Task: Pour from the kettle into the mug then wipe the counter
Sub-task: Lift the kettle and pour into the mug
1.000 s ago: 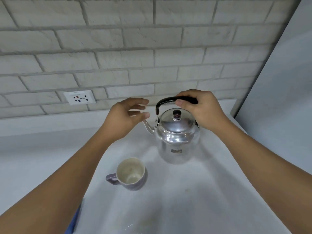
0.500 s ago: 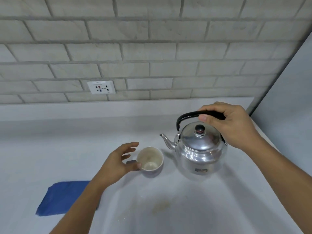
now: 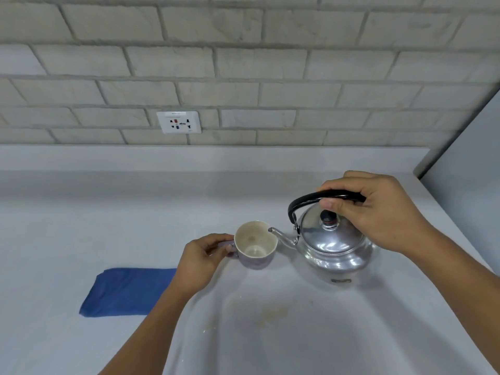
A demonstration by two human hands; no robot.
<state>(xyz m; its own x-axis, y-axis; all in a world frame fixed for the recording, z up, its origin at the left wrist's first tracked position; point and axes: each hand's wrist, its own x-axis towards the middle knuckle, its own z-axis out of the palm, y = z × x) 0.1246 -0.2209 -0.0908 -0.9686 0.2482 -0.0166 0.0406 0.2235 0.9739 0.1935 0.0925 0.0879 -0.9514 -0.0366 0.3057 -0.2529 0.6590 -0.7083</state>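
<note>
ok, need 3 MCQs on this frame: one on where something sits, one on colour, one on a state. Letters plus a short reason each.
1. Where does the folded cloth lie relative to the mug?
A. to the mug's left, nearer the camera
B. behind the kettle
C. inside the mug

2. What colour is the kettle handle?
A. red
B. black
C. white

3. What is the right hand doing?
A. resting flat on the counter
B. pinching the lid knob
C. gripping the kettle's handle

Answers:
1 A: the blue cloth sits on the counter left of the mug, partly behind the left forearm.
2 B: the arched handle is black above the shiny metal body.
3 C: the fingers wrap the handle, the spout tip is at the mug's rim, and the left hand holds the mug's handle.
</note>
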